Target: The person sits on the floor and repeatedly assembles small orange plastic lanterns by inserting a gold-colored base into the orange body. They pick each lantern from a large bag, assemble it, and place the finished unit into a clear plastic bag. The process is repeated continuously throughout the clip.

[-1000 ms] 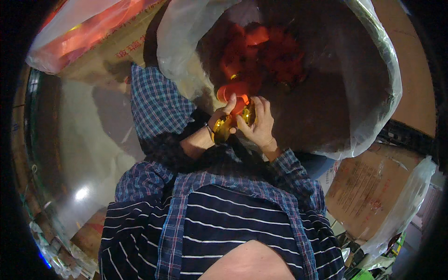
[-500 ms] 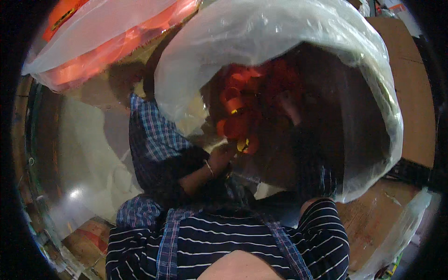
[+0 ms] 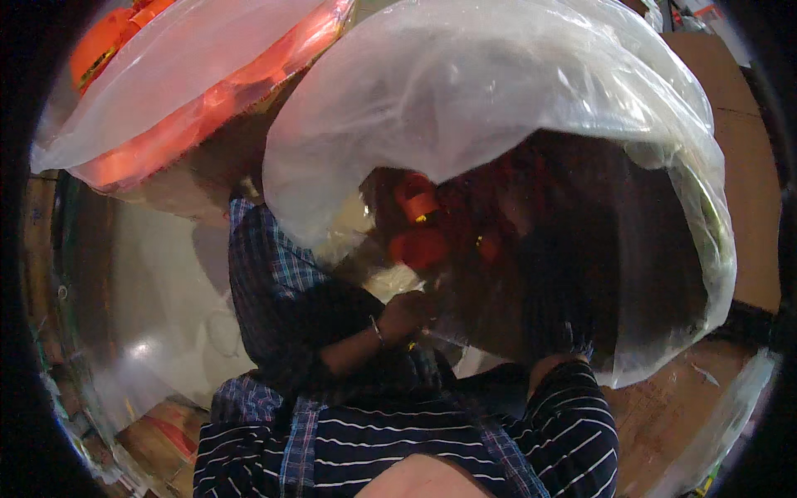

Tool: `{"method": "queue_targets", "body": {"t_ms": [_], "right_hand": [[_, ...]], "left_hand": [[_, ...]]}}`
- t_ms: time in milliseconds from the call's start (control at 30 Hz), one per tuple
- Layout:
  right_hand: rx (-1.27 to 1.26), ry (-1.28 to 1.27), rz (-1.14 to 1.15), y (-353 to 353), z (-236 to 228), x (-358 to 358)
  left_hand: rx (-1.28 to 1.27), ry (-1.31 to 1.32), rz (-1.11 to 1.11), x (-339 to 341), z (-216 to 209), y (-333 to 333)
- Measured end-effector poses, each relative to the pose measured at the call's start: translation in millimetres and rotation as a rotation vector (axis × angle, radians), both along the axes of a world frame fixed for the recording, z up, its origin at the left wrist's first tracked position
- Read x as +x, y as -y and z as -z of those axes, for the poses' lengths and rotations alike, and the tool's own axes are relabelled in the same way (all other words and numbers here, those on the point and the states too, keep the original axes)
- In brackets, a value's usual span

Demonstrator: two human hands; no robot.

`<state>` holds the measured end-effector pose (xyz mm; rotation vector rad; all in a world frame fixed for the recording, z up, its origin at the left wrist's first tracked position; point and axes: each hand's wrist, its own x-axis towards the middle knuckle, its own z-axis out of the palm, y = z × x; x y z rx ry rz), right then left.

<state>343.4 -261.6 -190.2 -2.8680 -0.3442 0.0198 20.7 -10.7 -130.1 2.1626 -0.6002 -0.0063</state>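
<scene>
Red pieces (image 3: 420, 247): lay at the centre of the frame, in the dark mouth of the liner; a smaller one with a gold fleck sat just right of them. The gold-marked piece near the left fingers half a second earlier no longer showed there.
Right hand (image 3: 518, 207): a dim shape right of centre, down inside the liner near the pieces; too dark to tell whether it was closed or held anything. A second earlier it had worked on a red-and-gold piece with the other; two-handed handling seemed to have given way to reaching in.
Left hand (image 3: 404, 319): below centre, just under the pieces, a bracelet (image 3: 377, 331) at its wrist. Its fingers were in shadow, so I could not tell what, if anything, they gripped.
Liner (image 3: 432, 91): sagged across the upper middle, hiding more of the pieces than before, which probably made them harder to see.
Bag (image 3: 207, 124): upper left, translucent over orange-red contents.
Cardboard (image 3: 749, 174): stood at the right edge.
Carton (image 3: 677, 407): lower right.
</scene>
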Motion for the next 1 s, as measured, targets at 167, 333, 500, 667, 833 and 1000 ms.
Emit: {"method": "queue_targets", "body": {"t_ms": [167,333,500,667,833,1000], "right_hand": [[0.397,0.178,-0.264,-31.0,-80.1,-142.5],[0.594,-0.094,-0.383,-40.1,-198.6,-251.3],[0.742,-0.175,-0.424,-54.2,-250.6,-305.6],[1.054,-0.292,-0.121,-67.8,-265.7,-331.5],[0.462,-0.229,-0.293,-85.7,-273.7,-337.5],[0.801,-0.768,-0.024,-85.6,-274.2,-339.3]], "left_hand": [[-0.814,-0.97,-0.399,13.7,-17.6,0.7],[-1.017,-0.975,-0.32,31.3,-70.0,-18.9],[-1.483,-1.107,0.345,17.3,-98.9,-26.8],[-1.379,-0.95,0.237,10.8,-103.6,-23.1],[-0.978,-0.731,0.128,9.5,-108.8,-28.7],[-0.93,-0.772,0.194,1.2,-109.8,-27.2]]}}
